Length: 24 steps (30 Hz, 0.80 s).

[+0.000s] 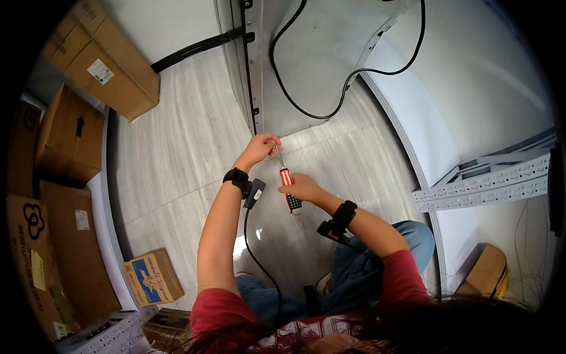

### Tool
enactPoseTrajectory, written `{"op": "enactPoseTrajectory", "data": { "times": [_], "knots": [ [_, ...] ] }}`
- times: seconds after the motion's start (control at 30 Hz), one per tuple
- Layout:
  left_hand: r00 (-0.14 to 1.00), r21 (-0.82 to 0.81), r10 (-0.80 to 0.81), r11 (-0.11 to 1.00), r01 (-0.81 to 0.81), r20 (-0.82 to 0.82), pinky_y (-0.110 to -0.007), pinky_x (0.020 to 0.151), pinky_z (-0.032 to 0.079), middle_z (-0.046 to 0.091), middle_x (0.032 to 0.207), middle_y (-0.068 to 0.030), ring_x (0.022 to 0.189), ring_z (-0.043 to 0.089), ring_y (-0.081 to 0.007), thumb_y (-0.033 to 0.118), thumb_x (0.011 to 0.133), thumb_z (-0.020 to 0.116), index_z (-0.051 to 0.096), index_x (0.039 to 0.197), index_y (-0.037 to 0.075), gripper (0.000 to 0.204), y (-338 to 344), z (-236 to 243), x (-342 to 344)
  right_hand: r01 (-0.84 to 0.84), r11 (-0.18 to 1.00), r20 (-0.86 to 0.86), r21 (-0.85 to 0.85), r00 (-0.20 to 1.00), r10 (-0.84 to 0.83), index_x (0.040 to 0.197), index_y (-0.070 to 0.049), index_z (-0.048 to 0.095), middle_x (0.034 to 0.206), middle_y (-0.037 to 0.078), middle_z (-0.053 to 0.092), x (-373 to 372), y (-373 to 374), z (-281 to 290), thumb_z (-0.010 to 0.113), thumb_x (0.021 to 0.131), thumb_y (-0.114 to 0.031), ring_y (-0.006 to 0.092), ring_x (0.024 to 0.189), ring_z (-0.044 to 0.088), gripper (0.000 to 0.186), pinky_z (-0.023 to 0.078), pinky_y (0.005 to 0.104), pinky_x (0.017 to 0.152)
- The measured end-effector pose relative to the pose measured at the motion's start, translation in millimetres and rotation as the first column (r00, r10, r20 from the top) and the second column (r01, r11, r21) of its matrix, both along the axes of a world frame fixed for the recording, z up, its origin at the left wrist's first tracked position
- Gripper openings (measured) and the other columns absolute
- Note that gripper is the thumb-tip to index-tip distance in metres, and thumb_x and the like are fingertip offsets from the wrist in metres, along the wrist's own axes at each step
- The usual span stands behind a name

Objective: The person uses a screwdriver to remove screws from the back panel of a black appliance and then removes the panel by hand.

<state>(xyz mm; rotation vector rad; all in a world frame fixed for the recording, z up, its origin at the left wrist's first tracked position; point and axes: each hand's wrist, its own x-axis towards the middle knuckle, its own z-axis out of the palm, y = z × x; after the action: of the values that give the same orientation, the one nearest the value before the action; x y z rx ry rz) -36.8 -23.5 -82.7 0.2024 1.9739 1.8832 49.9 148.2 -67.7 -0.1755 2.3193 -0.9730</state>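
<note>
My right hand (303, 187) is wrapped round the handle of a red, white and black screwdriver (286, 177), whose metal shaft points up and away from me. The fingers of my left hand (262, 148) are curled in at the shaft's tip end and appear to pinch it. Whether a small part is also between them, I cannot tell. Just beyond my left fingertips is the lower corner of a grey metal cabinet (318, 53) with screws along its edge. A black cable (282, 85) loops down across its face.
Cardboard boxes (112, 71) stand at the far left, and more cartons (76, 248) sit on a shelf at the left. A small printed box (153, 278) is at the lower left. White perforated shelf beams (483, 186) jut in from the right, above a brown box (484, 268).
</note>
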Motion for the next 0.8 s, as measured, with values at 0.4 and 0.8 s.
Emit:
{"op": "enactPoseTrajectory", "data": {
  "times": [0.4, 0.8],
  "knots": [
    [0.826, 0.133, 0.558, 0.827, -0.546, -0.083, -0.022, 0.052, 0.044, 0.062, 0.070, -0.0069, 0.056, 0.052, -0.0084, 0.003, 0.081, 0.044, 0.059, 0.083, -0.002, 0.016, 3, -43, -3, 0.152, 0.988, 0.038, 0.005, 0.988, -0.152, 0.081, -0.003, 0.050, 0.070, 0.014, 0.059, -19, -16, 10, 0.055, 0.075, -0.040, 0.0278, 0.069, 0.059, 0.038, 0.044, 0.0375, 0.064],
    [0.701, 0.246, 0.713, 0.680, -0.691, -0.002, -0.025, 0.065, 0.043, 0.061, 0.089, -0.0132, 0.071, 0.056, -0.0146, 0.001, 0.081, 0.041, 0.026, 0.104, 0.003, 0.027, 17, -45, -18, 0.149, 0.987, -0.482, -0.059, 0.862, -0.159, 0.094, 0.001, 0.044, 0.084, 0.022, 0.056, -26, -18, -21, 0.060, 0.076, -0.024, 0.0366, 0.076, 0.055, 0.034, 0.042, 0.0422, 0.065]
  ]
}}
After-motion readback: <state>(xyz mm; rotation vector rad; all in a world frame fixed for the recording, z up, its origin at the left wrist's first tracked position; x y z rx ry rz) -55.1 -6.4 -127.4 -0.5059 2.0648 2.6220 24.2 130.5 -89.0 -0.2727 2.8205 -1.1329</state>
